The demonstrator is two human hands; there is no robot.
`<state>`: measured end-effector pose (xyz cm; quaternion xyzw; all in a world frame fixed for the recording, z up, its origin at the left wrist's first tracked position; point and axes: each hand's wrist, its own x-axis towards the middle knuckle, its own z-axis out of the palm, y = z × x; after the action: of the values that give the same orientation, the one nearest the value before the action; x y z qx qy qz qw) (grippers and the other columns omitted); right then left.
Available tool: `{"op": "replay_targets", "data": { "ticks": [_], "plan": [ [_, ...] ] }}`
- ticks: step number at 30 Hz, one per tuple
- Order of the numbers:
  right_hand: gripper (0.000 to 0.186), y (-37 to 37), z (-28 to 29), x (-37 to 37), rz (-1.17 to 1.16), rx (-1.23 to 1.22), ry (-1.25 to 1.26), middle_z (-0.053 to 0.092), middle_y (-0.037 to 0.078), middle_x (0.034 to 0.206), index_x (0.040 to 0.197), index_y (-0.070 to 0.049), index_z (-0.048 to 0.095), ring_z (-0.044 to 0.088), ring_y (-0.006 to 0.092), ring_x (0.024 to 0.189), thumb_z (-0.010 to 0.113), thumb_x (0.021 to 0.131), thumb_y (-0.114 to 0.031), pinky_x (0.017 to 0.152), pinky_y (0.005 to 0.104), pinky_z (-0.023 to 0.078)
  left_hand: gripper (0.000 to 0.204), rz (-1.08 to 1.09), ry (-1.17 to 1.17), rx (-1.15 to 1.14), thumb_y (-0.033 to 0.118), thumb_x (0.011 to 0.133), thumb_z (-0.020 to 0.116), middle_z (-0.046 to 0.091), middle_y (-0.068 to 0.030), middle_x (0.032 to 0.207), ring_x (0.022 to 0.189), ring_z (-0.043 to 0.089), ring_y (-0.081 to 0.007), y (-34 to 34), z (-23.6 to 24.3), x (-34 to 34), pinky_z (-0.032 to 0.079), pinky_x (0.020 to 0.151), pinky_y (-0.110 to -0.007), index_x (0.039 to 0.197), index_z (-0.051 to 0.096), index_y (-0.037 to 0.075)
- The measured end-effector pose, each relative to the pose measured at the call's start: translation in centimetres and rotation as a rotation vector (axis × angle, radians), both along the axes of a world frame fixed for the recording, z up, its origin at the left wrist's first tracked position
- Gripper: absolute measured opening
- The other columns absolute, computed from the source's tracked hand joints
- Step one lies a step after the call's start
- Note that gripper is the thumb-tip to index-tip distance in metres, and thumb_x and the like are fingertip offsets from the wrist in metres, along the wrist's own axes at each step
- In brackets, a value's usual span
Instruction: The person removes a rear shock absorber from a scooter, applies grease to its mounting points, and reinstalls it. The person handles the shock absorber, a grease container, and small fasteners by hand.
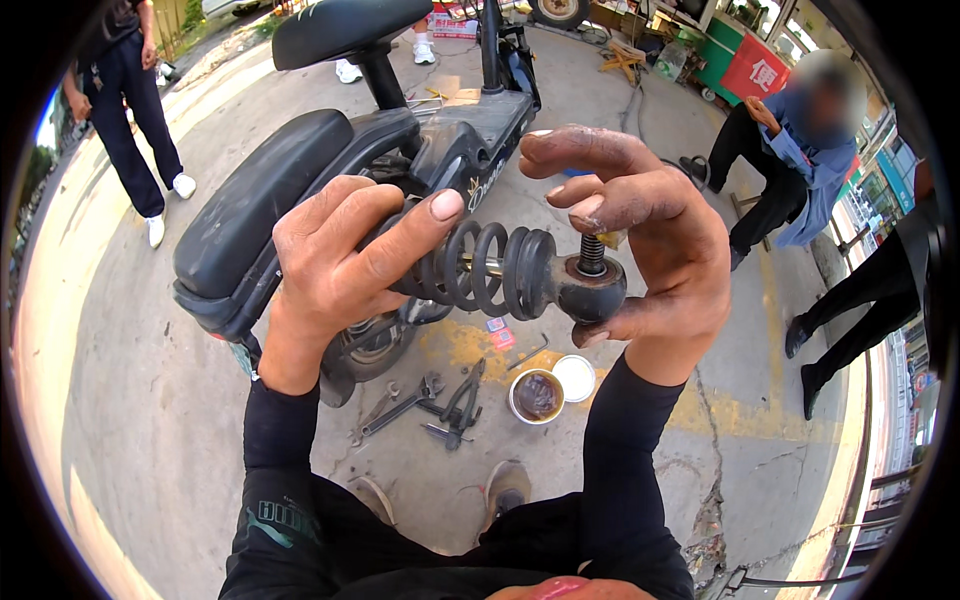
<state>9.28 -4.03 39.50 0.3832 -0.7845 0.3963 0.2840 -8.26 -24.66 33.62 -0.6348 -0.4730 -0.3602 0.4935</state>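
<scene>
A black coil-spring shock absorber [525, 275] lies level between my hands, in front of an electric scooter [430, 135]. My left hand [345, 245] is wrapped round its left end and part of the spring. Through the round eye at the right end stands a threaded bolt [592, 256], its thread rising above the eye. My right hand [675, 240], stained dark, curls round this end, with the thumb under the eye and fingers at the bolt's top. A yellowish-brown smear shows by those fingertips. The bolt's lower end is hidden.
On the concrete below are a tub [514, 408] of brown grease, its white lid [575, 378], pliers [460, 410], an adjustable wrench [405, 403] and a hex key [532, 350]. A seated person [800, 170] is at the right; others stand at both sides.
</scene>
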Motion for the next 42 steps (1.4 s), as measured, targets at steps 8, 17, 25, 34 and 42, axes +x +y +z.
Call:
{"op": "replay_targets", "data": {
  "ticks": [8,17,25,34,42],
  "plan": [
    [0.077,-1.2,0.6,0.8,-0.212,0.111,0.064,0.05,0.034,0.139,0.129,-0.006,0.063,0.056,0.0457,0.123,0.093,0.062,-0.031,0.1,0.052,0.045,0.069,-0.031,-0.068,-0.015,0.02,0.058,0.084,0.054,-0.0025,0.074,0.061,0.054,-0.0194,-0.2,0.3,-0.3,0.044,0.051,-0.03,0.125,0.069,0.017],
    [0.087,-1.7,0.7,1.1,-0.398,0.198,0.256,0.047,0.033,0.141,0.134,-0.008,0.061,0.054,0.0452,0.126,0.092,0.06,-0.042,0.097,0.0522,0.048,0.072,-0.054,-0.1,-0.002,0.022,0.057,0.086,0.055,-0.0015,0.074,0.062,0.056,-0.0187,-0.2,-0.1,-0.5,0.046,0.052,-0.031,0.126,0.069,0.017],
    [0.072,-2.7,1.0,1.9,-0.624,0.35,0.285,0.051,0.03,0.14,0.12,-0.012,0.072,0.057,0.0449,0.123,0.088,0.06,-0.047,0.094,0.0497,0.05,0.075,-0.035,-0.11,-0.022,0.022,0.055,0.087,0.056,-0.0011,0.073,0.062,0.056,-0.018,-0.7,0.2,-0.9,0.045,0.051,-0.031,0.127,0.069,0.017],
    [0.07,-3.9,0.6,2.4,-0.718,0.369,0.525,0.056,0.027,0.132,0.113,-0.01,0.075,0.062,0.0423,0.117,0.088,0.057,-0.049,0.091,0.045,0.054,0.073,-0.103,-0.147,0.014,0.019,0.053,0.085,0.059,-0.0016,0.075,0.062,0.057,-0.0182,-1.1,0.7,-0.2,0.046,0.052,-0.029,0.124,0.07,0.015],
    [0.067,-4.0,-0.3,1.0,-0.606,0.174,0.448,0.053,0.028,0.135,0.107,-0.008,0.071,0.061,0.0422,0.117,0.093,0.055,-0.045,0.092,0.0457,0.054,0.064,-0.007,-0.029,0.054,0.023,0.058,0.084,0.053,-0.0012,0.072,0.06,0.054,-0.0182,-2.2,1.0,-1.3,0.044,0.05,-0.03,0.121,0.072,0.016]
  ]
}}
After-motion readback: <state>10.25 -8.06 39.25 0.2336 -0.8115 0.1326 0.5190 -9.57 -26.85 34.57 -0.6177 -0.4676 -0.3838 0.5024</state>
